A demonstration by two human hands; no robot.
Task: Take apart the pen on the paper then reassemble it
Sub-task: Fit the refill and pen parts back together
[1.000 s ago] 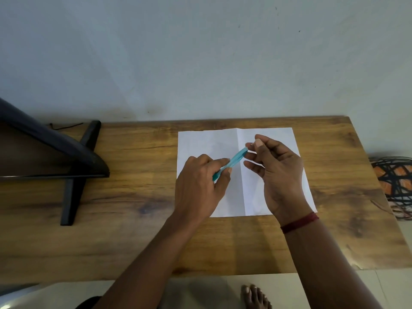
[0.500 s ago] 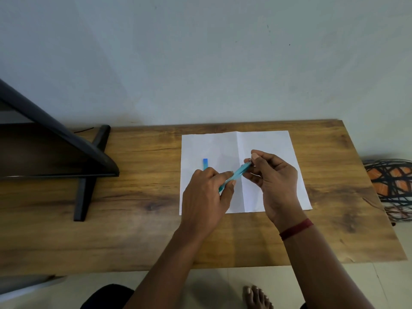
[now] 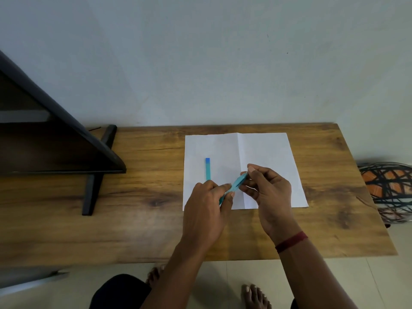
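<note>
A white sheet of paper (image 3: 263, 152) with a centre fold lies on the wooden table (image 3: 145, 175). On its left half rests a blue pen cap (image 3: 207, 168), lying upright and alone. Above the paper's near edge my left hand (image 3: 206, 208) grips the lower end of the teal pen barrel (image 3: 236, 185). My right hand (image 3: 267, 192) pinches the barrel's upper end between thumb and fingers. The barrel slants up to the right between the two hands, and its tip is hidden by my fingers.
A black screen on a black stand (image 3: 95, 175) takes up the table's left side. A woven black and orange basket (image 3: 388, 190) sits on the floor past the table's right edge. My bare feet (image 3: 254, 295) show under the near edge.
The view has tilted, so the paper and hands sit lower in frame. The blue cap on the paper has come into sight from behind my left hand. Both hands keep hold of the barrel.
</note>
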